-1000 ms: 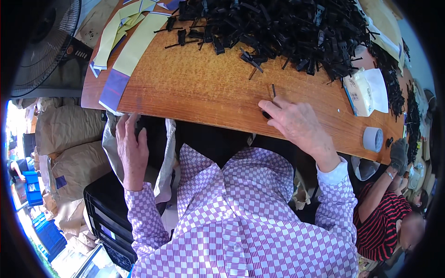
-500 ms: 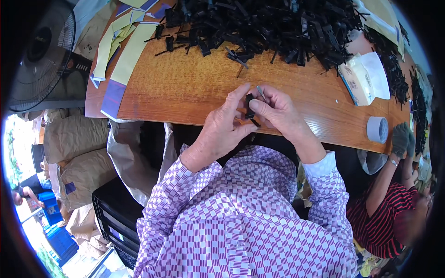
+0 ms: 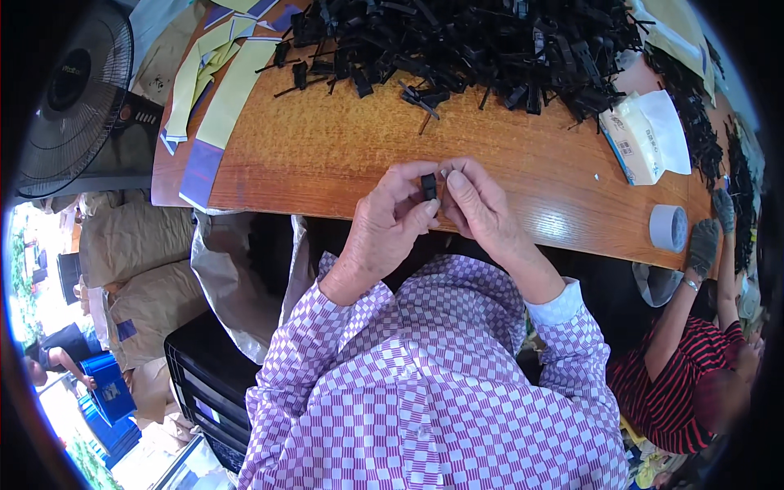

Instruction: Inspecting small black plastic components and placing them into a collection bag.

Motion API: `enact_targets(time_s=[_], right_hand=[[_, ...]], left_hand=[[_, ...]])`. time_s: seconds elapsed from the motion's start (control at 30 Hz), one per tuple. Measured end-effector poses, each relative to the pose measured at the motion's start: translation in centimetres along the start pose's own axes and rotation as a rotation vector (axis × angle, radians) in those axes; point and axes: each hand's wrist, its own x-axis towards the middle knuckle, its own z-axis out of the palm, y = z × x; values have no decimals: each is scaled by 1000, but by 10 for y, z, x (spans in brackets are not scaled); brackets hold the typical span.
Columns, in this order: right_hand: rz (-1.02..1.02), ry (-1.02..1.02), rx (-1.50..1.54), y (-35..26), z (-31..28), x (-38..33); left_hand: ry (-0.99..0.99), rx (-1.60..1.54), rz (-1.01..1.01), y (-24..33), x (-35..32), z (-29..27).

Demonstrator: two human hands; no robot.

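Observation:
Between the thumb and fingers of my left hand point(image 3: 382, 219) is a small black plastic part point(image 3: 429, 187), held upright over the table's near edge. My right hand point(image 3: 480, 204) is closed in a pinch just beside it, thumb against the fingers. A tiny pale tip shows by its fingertips; the rest of whatever it grips is hidden. Beyond both hands, a big heap of similar black plastic parts point(image 3: 482, 49) covers the far side of the wooden table point(image 3: 327, 155). One loose black part point(image 3: 423, 98) with a thin stem lies at the heap's near edge.
Yellow and purple paper strips point(image 3: 219, 131) lie at the left. On the right are a tissue pack point(image 3: 635, 143) and a tape roll point(image 3: 668, 228). A fan point(image 3: 73, 90) stands far left, above paper sacks point(image 3: 135, 245). Another person's gloved hand point(image 3: 702, 245) rests at the right edge.
The black part has shifted slightly left and down in my left hand. My right hand has turned, and the thin grey blade-like piece seen in it before is now mostly hidden.

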Motion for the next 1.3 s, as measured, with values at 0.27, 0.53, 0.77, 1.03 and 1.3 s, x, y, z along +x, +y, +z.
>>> enact_targets(time_s=[0.27, 0.53, 0.77, 1.03, 1.3], right_hand=[[-221, -70, -630, -5, 14, 1], [-206, -129, -713, -6, 26, 8], [-320, -6, -712, 5, 39, 18], [-331, 8, -534, 7, 30, 22], [-53, -118, -30, 0, 3, 11]], left_hand=[[55, -18, 73, -4, -3, -18], [3, 78, 22, 1, -4, -30], [144, 351, 165, 2, -3, -28], [249, 374, 168, 12, 1, -19], [91, -724, -127, 22, 5, -30]])
